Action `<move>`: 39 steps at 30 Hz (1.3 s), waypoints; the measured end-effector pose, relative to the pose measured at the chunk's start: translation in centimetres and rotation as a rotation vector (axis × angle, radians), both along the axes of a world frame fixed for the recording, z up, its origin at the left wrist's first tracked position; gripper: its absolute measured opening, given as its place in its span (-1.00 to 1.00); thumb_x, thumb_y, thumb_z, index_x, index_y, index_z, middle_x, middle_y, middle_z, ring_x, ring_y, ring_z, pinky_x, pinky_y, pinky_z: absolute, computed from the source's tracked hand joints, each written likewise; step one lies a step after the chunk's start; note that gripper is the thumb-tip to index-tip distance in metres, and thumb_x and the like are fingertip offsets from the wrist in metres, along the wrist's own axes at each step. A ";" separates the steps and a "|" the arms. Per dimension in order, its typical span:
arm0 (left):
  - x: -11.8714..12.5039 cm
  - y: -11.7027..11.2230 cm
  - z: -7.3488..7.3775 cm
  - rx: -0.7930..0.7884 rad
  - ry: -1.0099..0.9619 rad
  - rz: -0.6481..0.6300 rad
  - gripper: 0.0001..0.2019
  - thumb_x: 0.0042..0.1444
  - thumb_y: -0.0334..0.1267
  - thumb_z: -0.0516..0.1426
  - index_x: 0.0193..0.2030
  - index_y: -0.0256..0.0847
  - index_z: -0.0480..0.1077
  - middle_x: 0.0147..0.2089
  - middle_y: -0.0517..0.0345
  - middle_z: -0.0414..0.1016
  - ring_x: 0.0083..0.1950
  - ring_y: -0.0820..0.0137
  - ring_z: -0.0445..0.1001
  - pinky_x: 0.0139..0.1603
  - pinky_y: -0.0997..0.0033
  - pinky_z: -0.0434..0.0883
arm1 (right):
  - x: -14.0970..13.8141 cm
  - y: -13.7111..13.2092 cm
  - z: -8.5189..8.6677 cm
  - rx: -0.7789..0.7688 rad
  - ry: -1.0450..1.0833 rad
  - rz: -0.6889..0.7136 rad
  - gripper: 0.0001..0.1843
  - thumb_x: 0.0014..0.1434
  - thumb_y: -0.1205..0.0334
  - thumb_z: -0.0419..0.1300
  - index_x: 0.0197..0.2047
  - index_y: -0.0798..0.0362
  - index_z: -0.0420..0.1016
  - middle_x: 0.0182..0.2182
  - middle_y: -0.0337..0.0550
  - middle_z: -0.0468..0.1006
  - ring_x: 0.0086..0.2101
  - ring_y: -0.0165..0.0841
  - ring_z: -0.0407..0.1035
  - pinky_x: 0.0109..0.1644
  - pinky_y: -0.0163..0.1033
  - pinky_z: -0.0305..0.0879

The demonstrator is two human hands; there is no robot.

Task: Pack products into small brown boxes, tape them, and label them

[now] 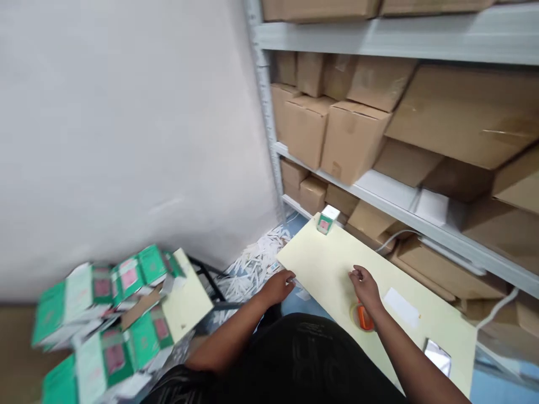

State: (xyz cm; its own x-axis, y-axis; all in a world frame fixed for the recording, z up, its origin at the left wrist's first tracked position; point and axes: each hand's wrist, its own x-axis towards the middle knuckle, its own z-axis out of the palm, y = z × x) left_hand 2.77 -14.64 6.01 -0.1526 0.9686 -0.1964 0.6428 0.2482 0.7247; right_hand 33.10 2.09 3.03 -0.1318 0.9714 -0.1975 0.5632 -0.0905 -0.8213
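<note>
The right hand's fingers (356,275) are curled inward above the pale yellow table (324,264); whether they pinch anything cannot be told. The right hand (366,289) hovers over a roll of tape (362,318) with an orange core, which lies on the table at its six o'clock, partly hidden by the wrist. The left hand (278,287) rests at the table's near-left edge, its fingers bent against the rim, their grip unclear. A white slip (402,307) lies at four o'clock from the right hand, with a foil packet (438,354) beyond it. A small green-and-white box (327,220) stands at eleven o'clock on the far corner. Stacked green boxes (105,320) sit at the left hand's eight o'clock, and cardboard boxes (349,140) fill the shelf.
</note>
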 end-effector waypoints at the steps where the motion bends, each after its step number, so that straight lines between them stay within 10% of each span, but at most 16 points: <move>1: 0.4 -1.1 0.3 0.020 -0.010 0.034 -0.72 0.16 -0.28 0.13 0.00 -0.15 0.51 -0.04 0.06 0.60 -0.09 0.30 0.57 -0.03 0.32 0.46 | -0.8 0.0 0.2 -0.007 0.011 0.048 -0.43 0.10 -0.14 0.19 0.06 0.04 0.53 -0.14 -0.05 0.66 -0.11 -0.13 0.54 0.03 -0.08 0.41; 14: -1.2 -21.0 3.0 0.072 0.032 0.576 -0.68 0.19 -0.21 0.14 0.06 -0.17 0.49 0.03 -0.03 0.56 -0.04 0.26 0.58 0.02 0.29 0.48 | -13.1 -8.6 0.4 -0.079 0.023 0.539 -0.48 0.09 -0.15 0.19 -0.04 0.05 0.57 -0.06 0.03 0.68 -0.06 -0.09 0.57 0.03 -0.08 0.45; 31: -8.0 -51.7 3.2 0.165 -0.031 0.914 -0.68 0.19 -0.19 0.17 0.07 -0.17 0.49 0.03 0.00 0.59 -0.07 0.27 0.58 0.01 0.28 0.48 | -30.6 -35.6 1.3 -0.068 0.000 0.893 -0.42 0.06 -0.23 0.17 -0.07 0.06 0.58 -0.05 0.04 0.67 -0.03 -0.03 0.55 0.05 -0.03 0.44; 39: -11.6 -60.5 4.6 0.323 0.062 1.435 -0.79 0.28 -0.17 0.08 -0.12 -0.16 0.53 -0.13 0.10 0.62 -0.12 0.33 0.54 -0.03 0.34 0.45 | -37.6 -42.0 2.8 -0.116 0.006 1.153 -0.47 0.10 -0.21 0.22 -0.06 0.03 0.60 -0.12 -0.02 0.70 -0.08 -0.05 0.57 -0.02 -0.09 0.46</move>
State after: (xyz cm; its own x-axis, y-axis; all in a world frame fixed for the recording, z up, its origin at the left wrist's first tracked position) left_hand -8.83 -75.17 10.61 -0.9992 -0.0169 0.0367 0.0225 0.5219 0.8527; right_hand -4.55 -39.93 5.82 -0.9286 0.2503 -0.2739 0.3567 0.3995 -0.8445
